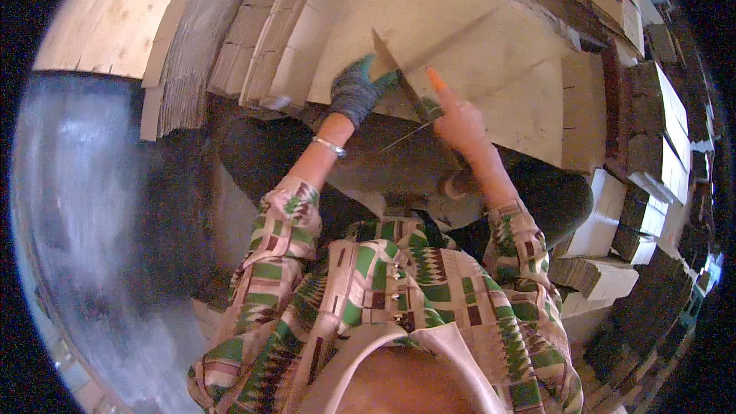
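A knife point(395, 63) with a long, narrow dark blade slants over a large pale cardboard sheet point(491, 69). My right hand point(461, 124) is closed round its lower end. An orange cover sits on that hand's index finger, which points forward, away from the blade. My left hand point(355, 94) wears a grey glove with green fingertips. Its thumb and fingers are spread close to the left side of the blade; whether they touch it I cannot tell. Below the hands, a thin light line point(405, 139) runs slantwise, too unclear to name.
Stacked cardboard point(264, 38) leans along the left of the sheet. More cardboard bundles point(661, 130) are piled on the right, with a smaller stack point(598, 277) lower down. A bluish-grey floor point(92, 207) spreads at the left. My dark-clad legs point(548, 192) are bent under the sheet's near edge.
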### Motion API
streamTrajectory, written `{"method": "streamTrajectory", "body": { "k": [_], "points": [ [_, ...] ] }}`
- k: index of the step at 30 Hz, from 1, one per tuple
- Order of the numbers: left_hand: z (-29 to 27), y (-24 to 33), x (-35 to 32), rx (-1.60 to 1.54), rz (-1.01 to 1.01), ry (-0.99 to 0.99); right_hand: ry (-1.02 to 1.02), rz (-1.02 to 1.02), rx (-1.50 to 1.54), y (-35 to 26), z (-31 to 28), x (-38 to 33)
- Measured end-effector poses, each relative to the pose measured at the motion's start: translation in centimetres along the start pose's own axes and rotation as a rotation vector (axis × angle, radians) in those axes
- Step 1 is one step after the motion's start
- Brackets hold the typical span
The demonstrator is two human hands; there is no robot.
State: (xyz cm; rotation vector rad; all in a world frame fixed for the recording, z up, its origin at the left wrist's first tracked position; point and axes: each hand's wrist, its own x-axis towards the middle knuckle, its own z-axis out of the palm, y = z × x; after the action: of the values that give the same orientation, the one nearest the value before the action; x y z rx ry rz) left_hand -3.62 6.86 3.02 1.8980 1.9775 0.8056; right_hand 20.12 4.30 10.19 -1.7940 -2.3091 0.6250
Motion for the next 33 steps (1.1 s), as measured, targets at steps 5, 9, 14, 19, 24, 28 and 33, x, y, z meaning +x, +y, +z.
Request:
{"method": "streamTrajectory", "body": {
  "k": [5, 9, 14, 19, 24, 28, 33],
  "points": [
    [-0.9, 4.6, 3.4, 0.325, 0.299, 0.209, 0.328, -0.135, -0.292, 7.2, -1.3, -0.7],
    [1.8, 3.4, 4.8, 0.611, 0.248, -0.325, -0.057, -0.096, -0.312, 5.3, 0.1, 0.6],
    [-1.1, 0.8, 4.3, 0.604, 0.204, -0.305, 0.187, -0.357, -0.049, 1.0, 1.9, -1.2],
    [-1.3, 0.3, 3.5, 0.464, 0.243, -0.056, 0.281, -0.043, -0.214, 7.9, -3.8, -0.5],
    [-1.0, 8.1, 2.6, 0.158, 0.303, -0.147, 0.298, 0.601, -0.843, 23.4, -11.2, -3.9],
    [1.7, 12.7, 1.4, 0.159, 0.377, -0.290, 0.297, 0.924, -0.488, 27.3, -16.1, -5.8],
    [3.4, 11.9, 3.2, 0.156, 0.295, -0.564, 0.618, 0.731, -0.192, 22.6, -17.3, -5.5]
  ]
}}
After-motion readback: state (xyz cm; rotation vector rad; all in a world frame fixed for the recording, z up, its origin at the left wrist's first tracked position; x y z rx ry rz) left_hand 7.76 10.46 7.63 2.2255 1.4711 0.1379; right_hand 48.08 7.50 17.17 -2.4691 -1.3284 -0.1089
